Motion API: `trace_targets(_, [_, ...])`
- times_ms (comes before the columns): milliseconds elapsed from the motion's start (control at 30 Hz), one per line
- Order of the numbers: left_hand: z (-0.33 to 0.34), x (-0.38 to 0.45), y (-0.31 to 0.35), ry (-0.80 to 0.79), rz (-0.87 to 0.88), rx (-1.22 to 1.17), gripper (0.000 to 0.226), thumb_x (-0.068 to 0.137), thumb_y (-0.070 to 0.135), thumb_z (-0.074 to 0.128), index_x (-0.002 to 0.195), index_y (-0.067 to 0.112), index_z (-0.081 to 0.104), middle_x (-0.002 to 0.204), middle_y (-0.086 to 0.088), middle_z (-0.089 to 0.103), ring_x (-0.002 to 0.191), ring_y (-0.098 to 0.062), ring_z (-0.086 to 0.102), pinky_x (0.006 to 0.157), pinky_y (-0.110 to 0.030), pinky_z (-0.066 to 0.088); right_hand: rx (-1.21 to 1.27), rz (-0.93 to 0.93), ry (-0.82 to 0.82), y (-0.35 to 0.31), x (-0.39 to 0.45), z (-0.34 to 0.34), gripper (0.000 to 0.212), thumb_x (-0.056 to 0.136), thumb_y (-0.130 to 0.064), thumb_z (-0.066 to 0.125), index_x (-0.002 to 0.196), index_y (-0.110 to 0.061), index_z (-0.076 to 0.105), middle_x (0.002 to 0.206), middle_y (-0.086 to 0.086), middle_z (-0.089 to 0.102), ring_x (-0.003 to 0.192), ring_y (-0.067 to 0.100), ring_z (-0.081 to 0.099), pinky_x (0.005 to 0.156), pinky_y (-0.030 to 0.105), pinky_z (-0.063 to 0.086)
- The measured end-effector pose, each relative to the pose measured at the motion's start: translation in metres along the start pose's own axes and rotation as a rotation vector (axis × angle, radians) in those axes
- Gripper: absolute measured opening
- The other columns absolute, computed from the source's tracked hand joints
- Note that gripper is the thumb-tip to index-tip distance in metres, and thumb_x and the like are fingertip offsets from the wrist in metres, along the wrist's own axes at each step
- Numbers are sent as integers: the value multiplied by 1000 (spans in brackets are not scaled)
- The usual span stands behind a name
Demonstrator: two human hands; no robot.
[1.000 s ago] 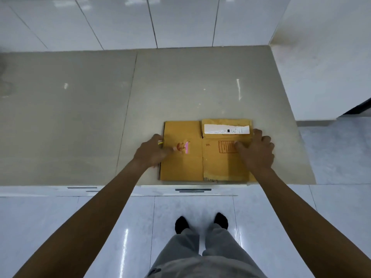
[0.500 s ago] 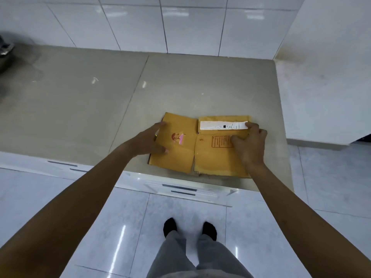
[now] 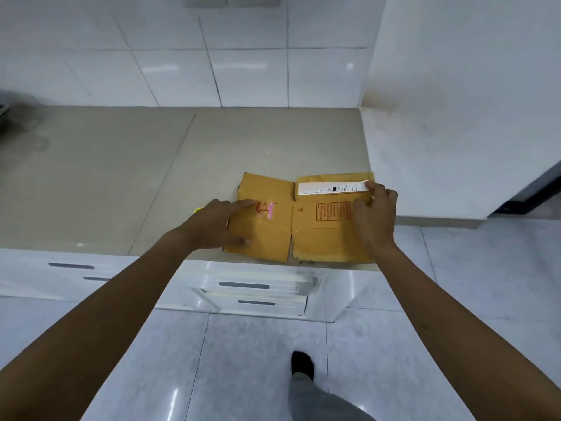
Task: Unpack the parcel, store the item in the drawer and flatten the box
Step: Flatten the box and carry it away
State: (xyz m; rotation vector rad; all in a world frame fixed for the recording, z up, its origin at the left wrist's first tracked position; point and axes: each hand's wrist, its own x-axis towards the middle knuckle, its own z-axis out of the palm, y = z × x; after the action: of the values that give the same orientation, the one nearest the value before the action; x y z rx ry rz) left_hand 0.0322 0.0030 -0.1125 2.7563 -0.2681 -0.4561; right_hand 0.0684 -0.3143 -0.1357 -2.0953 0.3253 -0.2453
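Observation:
The brown cardboard box lies flattened at the front right corner of the beige counter, its near edge at the counter's rim. A white label strip runs along its far right panel. My left hand rests flat on the left panel, fingers spread, beside a red and pink sticker. My right hand lies on the right panel, fingertips at the label's end. A small yellow thing peeks out behind my left hand. White drawers sit below the counter, slightly ajar.
White tiled wall stands behind the counter, and a white wall block closes its right side. A dark object sits at the far left edge. Glossy tiled floor lies below, with my foot on it.
The view has pulled back and tilted up, showing drawers and floor. Both hands stay on the flattened box; my left fingers now reach further across the left panel.

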Motion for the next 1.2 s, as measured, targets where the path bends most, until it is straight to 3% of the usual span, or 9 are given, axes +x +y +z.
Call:
trace_targets(133, [10, -27, 34, 59, 135, 146, 107, 65, 68, 72, 151, 41, 15, 154, -7, 34, 145, -28, 20, 113, -46, 28, 35, 50, 61, 14, -27, -46, 40, 91, -20, 43, 130, -19, 49, 130, 4, 40, 95, 12, 46, 82, 29, 39])
trace_targets(267, [28, -51, 70, 120, 238, 372, 124, 57, 85, 59, 151, 39, -7, 161, -9, 15, 149, -27, 3, 116, -54, 18, 47, 93, 113, 31, -54, -95, 39, 91, -21, 42, 129, -20, 51, 131, 3, 41, 97, 12, 44, 83, 29, 38])
trace_targets(333, [39, -62, 87, 164, 271, 448, 128, 58, 81, 64, 151, 36, -13, 162, -8, 9, 150, -26, -1, 116, -55, 14, 48, 117, 124, 40, -65, -118, 39, 90, -22, 41, 129, -21, 51, 131, 3, 41, 98, 13, 44, 84, 29, 36])
trace_targets(467, [58, -76, 121, 269, 322, 527, 125, 63, 67, 72, 153, 29, -5, 161, -12, 15, 149, -27, 5, 116, -56, 16, 23, 145, 121, 56, -79, -156, 39, 91, -23, 41, 129, -22, 52, 132, 4, 41, 99, 13, 44, 85, 30, 36])
trace_targets(767, [101, -72, 208, 301, 427, 529, 109, 73, 77, 50, 154, 23, 1, 158, -17, 21, 149, -31, 10, 115, -60, 17, 8, 141, 94, 114, -79, -244, 46, 94, -14, 43, 140, -21, 43, 138, 5, 37, 123, 23, 45, 104, 36, 39])
trace_targets(867, [118, -58, 244, 284, 441, 521, 109, 73, 78, 49, 154, 23, 1, 159, -17, 20, 149, -31, 9, 115, -60, 15, -11, 145, 100, 138, -71, -275, 47, 95, -10, 44, 141, -19, 41, 140, 7, 37, 125, 24, 43, 104, 35, 38])
trace_targets(1000, [144, -36, 296, 276, 429, 528, 109, 74, 79, 47, 154, 23, 0, 159, -17, 20, 149, -30, 8, 116, -59, 14, -55, 101, 67, 171, -53, -324, 51, 89, -2, 48, 137, -20, 46, 141, 7, 37, 123, 21, 44, 93, 22, 34])
trace_targets(1200, [190, -2, 367, 297, 397, 517, 109, 72, 76, 53, 154, 22, 6, 157, -20, 24, 148, -32, 13, 115, -60, 17, -114, 53, -6, 220, -14, -387, 52, 87, -2, 54, 136, -18, 47, 143, 5, 38, 128, 22, 42, 94, 22, 34])
